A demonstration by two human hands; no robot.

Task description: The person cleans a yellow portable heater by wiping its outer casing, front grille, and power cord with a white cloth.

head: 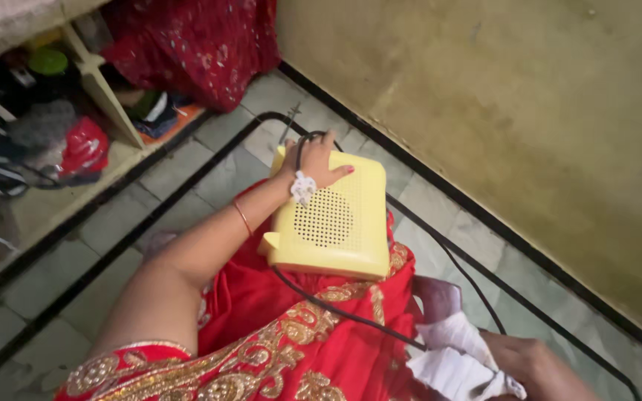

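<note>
Yellow plastic appliance (336, 223), boxy, with a round perforated grille on its upper face, rested on the person's lap over red gold-embroidered cloth (276, 341), tilted slightly toward the far tiled floor (187, 178).

Left hand (315, 162): laid on the appliance's far top edge, fingers curled around a loop of black cord (351, 315) at that edge; a white ornament sat at the wrist, and a thin bangle further up the forearm.

Right hand (533, 364): low at the near right corner, partly cut off by the frame, closed around a bunch of white cloth (451, 356) (how tightly could not be told).

Cord: ran from the left hand's loop, under the appliance, across the lap toward the white cloth, with another strand trailing along the floor beside the wall (521, 96).

Surroundings: a low shelf (98, 82) at far left held a red bag, a green lid and dark clutter; red patterned fabric hung beyond it.

Risks, as judged: the appliance sat balanced on a soft lap with only one hand at its far edge, so a shift of the knees could tip it onto the tiles. The slack cord crossing the lap could snag the right hand or the cloth and drag the box sideways. Tugging the loop sharply might strain the cord where it enters the casing.
</note>
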